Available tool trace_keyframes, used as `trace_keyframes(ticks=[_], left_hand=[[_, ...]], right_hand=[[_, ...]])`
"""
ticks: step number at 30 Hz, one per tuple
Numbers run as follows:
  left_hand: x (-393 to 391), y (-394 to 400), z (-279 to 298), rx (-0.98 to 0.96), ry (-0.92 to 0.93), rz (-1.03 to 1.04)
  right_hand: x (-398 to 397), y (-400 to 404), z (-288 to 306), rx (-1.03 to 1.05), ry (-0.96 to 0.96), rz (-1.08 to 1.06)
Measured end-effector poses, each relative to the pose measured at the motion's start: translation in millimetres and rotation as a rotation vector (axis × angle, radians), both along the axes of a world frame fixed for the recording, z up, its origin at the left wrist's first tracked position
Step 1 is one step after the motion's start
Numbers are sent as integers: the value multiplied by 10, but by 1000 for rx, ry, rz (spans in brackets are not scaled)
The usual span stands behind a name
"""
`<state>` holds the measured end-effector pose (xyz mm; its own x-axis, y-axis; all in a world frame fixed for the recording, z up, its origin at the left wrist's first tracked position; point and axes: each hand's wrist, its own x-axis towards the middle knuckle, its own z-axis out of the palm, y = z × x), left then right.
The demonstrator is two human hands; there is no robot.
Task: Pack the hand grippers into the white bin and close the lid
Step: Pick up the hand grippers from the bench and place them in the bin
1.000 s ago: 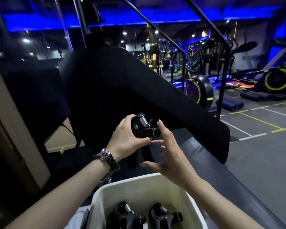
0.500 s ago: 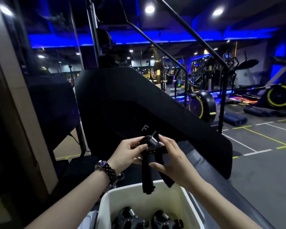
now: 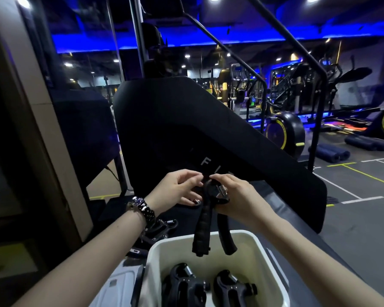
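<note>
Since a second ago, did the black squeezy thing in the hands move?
Yes. The hand gripper swung handles-down, and they now hang just over the white bin rim; before, it was held higher, clear of the bin.

A commercial gym, dimly lit in blue.

Rows of cardio machines (image 3: 284, 131) with yellow-rimmed flywheels are seen on a grey floor (image 3: 353, 218) marked with white and yellow lines; rolled mats (image 3: 333, 152) are laid beside them, and blue strip lighting (image 3: 186, 42) is run along the ceiling.
</note>
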<state>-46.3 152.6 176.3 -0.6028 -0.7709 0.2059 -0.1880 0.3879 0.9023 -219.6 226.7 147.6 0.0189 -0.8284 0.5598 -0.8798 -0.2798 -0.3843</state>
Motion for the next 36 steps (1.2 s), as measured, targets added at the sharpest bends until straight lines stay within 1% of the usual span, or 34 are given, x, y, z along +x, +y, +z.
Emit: trace_keyframes(ticks=[1,3,5,10,12,14,17,19,22,25,30,36], left_hand=[[38,-88,-52,-48,-58,35],[130,-325,-219,-227,-264,140],[213,-545,-403,-372,-461,207],[215,-931,-752,-599,-821,211],[148,-1062,-840,-658,-921,177],[74,-1175,-903,-667,-957,156],[-68,-1338,-984,-651,-996,135],[-163,-1438,-1040,-660,-1030,102],[-257,-1567,-1174,-695,-1075,48],[-385,-1749,-1300,-679,-1114,25],[-519,-1965,-1463,-595,-1121,37],[-678,-2255,-1650,-636,-1149,-10]], right_hand=[[-29,-8,-54,39,-18,31],[-62,3,-179,129,-26,72],[-91,15,-327,211,24,75],[-158,-7,-653,425,118,95],[-166,-7,-730,498,174,84],[-158,4,-779,559,259,70],[-111,27,-837,635,471,63],[-89,24,-882,696,552,77],[-80,-29,-924,768,586,87],[-115,-133,-978,825,620,117],[-119,-191,-1030,825,672,142],[-130,-208,-1165,826,687,163]])
